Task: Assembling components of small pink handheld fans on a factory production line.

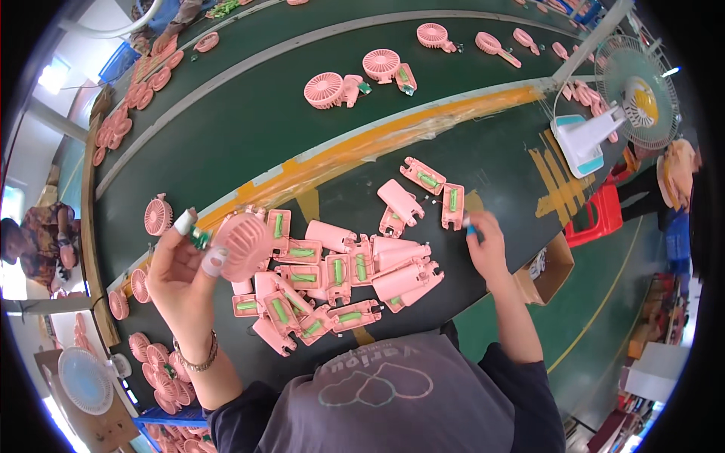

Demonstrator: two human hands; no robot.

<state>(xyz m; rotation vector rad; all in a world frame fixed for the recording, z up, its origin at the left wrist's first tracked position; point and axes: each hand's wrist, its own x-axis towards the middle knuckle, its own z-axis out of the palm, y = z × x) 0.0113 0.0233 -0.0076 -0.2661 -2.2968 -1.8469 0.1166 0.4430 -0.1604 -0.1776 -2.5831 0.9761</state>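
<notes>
My left hand, white covers on its thumb and a finger, is closed on a round pink fan head with a slatted grille. A small green circuit board shows between those fingertips. To the right, my right hand, with blue on one fingertip, has its curled fingers at the lower end of a pink handle shell holding a green battery cell. Its grip is partly hidden. Between my hands lies a loose pile of pink handle shells, several with green cells inside, others turned over.
A green conveyor belt carrying pink fan heads runs beyond a yellow-taped edge. A desk fan stands at the right, above a red stool. A cardboard box sits by my right forearm. Other people work at the left.
</notes>
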